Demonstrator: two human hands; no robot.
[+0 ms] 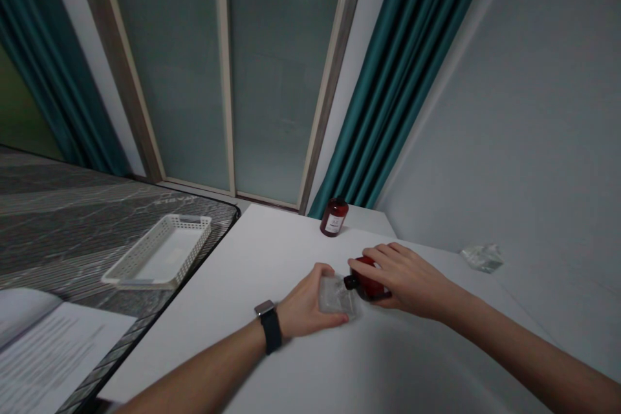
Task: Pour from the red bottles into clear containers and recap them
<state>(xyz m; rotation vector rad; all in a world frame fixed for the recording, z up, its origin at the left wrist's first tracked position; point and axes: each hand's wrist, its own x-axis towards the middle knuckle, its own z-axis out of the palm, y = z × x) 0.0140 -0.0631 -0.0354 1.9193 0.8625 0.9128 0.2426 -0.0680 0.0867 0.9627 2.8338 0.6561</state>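
Observation:
My left hand (308,304), with a dark-banded watch (268,326) on its wrist, is closed round a small clear square container (336,297). What the container holds, I cannot make out. My right hand (400,275) grips a dark red-brown bottle (367,277) that lies tilted on its side. Its black neck end points left, right at the container's edge; whether they touch, I cannot tell. Farther back on the white table (272,239) a second red-brown bottle (334,217) stands upright, with a white label and a dark cap.
On the grey mattress (126,207) to the left sits a white perforated basket (140,252). An open book (63,349) lies near the lower left. A crumpled clear plastic bag (483,258) is at the table's right, by the wall (509,142). Teal curtains (388,77) hang behind.

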